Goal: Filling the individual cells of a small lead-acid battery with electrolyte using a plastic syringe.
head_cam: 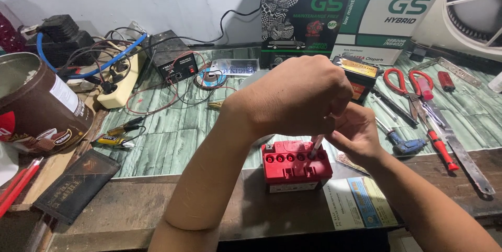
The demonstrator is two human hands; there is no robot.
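Observation:
A small battery with a red top [294,167] and a row of round cell holes stands near the front edge of the bench. My left hand [295,95] is closed above it, gripping something whose upper part is hidden by my fingers. A thin white tube [316,143] comes down from my hands into a hole at the right end of the row. My right hand [356,133] sits just right of the battery, fingers pinched around that tube.
Red-handled pliers [410,83], screwdrivers [442,150] and a metal blade [465,160] lie at the right. Two battery boxes [345,14] stand at the back, a black charger [175,58] with tangled wires at the left. A brown tin [36,108] stands far left; a leaflet [358,202] lies beside the battery.

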